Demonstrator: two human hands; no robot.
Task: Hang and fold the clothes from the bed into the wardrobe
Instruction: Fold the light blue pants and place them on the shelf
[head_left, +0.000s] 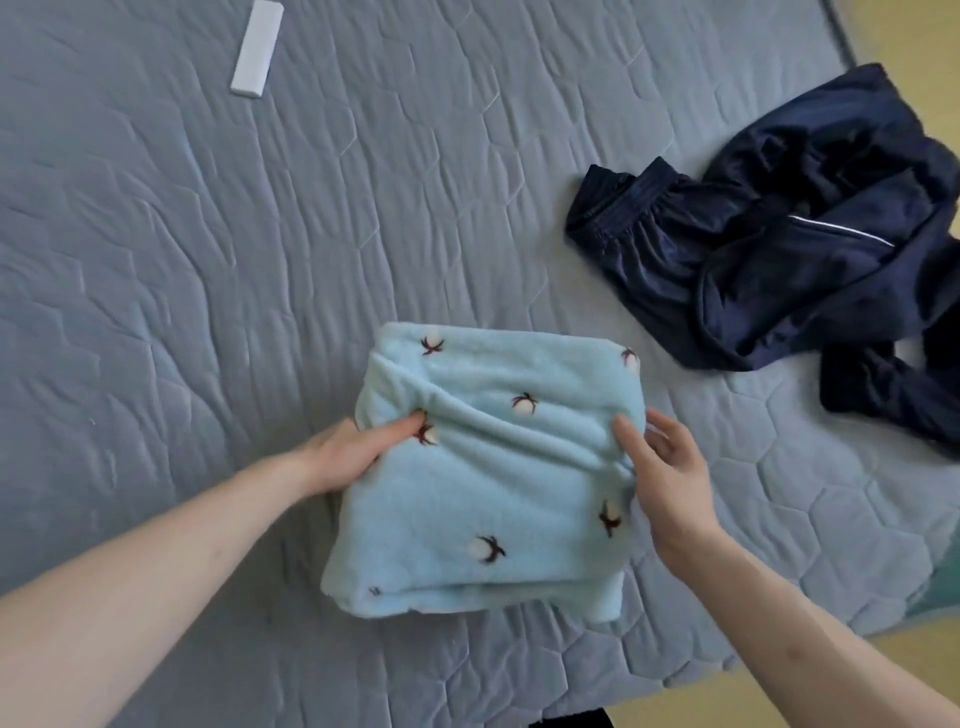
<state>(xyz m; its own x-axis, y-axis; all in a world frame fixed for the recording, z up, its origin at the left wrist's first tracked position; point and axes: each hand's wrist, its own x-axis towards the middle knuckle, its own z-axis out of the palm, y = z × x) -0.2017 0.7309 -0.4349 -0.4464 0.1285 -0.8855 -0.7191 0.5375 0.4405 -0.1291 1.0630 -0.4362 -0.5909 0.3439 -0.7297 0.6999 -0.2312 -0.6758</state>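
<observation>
A light blue fleece garment (488, 478) with small white-and-brown cotton-flower prints lies folded into a thick square on the grey-blue quilted bed (208, 260). My left hand (348, 454) grips its left edge, thumb on top and fingers tucked underneath. My right hand (665, 467) holds the right edge the same way, thumb pressed on the fleece. A crumpled dark navy garment (789, 249) with an elastic waistband and a thin pale stripe lies on the bed to the right, apart from both hands.
A flat white rectangular box (257, 49) lies at the bed's far left. The bed's rounded corner and edge run along the right and bottom, with yellowish floor (914, 654) beyond.
</observation>
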